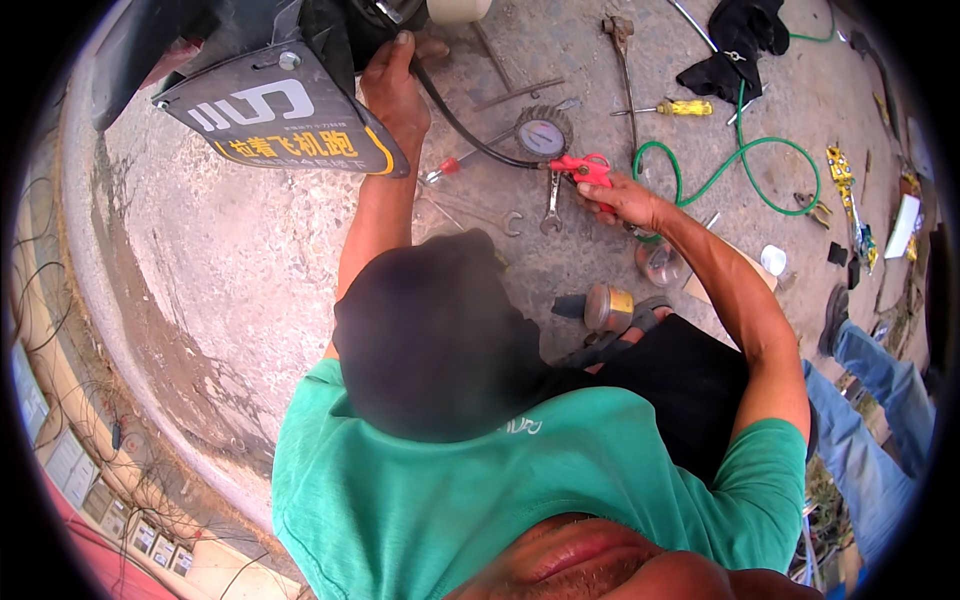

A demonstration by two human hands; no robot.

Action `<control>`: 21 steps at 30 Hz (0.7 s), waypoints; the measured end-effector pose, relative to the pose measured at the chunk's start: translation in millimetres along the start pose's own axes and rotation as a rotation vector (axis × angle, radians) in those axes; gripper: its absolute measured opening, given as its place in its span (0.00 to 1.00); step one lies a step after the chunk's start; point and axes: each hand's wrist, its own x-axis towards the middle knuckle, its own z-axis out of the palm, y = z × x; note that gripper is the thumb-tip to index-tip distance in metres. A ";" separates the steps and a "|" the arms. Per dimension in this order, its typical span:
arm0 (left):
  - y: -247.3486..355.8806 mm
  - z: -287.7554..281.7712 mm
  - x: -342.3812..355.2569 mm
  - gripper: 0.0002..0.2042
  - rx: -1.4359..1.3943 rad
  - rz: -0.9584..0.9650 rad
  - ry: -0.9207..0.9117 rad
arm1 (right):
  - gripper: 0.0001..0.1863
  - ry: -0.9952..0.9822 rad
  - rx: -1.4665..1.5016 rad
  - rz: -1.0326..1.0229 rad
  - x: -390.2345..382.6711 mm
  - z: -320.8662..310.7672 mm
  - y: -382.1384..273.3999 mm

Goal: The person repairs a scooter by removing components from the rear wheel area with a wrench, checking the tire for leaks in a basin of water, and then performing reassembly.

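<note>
My left hand [395, 90] is closed on the end of a black hose [450, 122] at the dark wheel part [385, 18], beside a vehicle's grey mudflap [285, 120] with printing on it; some of its fingers are hidden. My right hand [615, 200] grips a red inflator handle [580, 167], with a round pressure gauge [540, 137] on it and the hose running off it. A combination wrench [553, 205] lies just below the gauge. A green air hose [750, 150] loops on the ground to the right of my right hand.
Tools lie on the concrete [200, 300]: yellow screwdriver [685, 107], socket bar [620, 50], pliers [812, 208]. Right are black cloth [730, 50], a plastic tub [607, 308] and another person's jeans-clad legs [870, 430]. Tangled wires and boxes [75, 470] line the left edge.
</note>
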 end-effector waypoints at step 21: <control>47.3 49.2 -13.6 0.23 0.811 0.027 0.228 | 0.19 0.089 -0.186 -0.040 -2.6 -7.7 13.0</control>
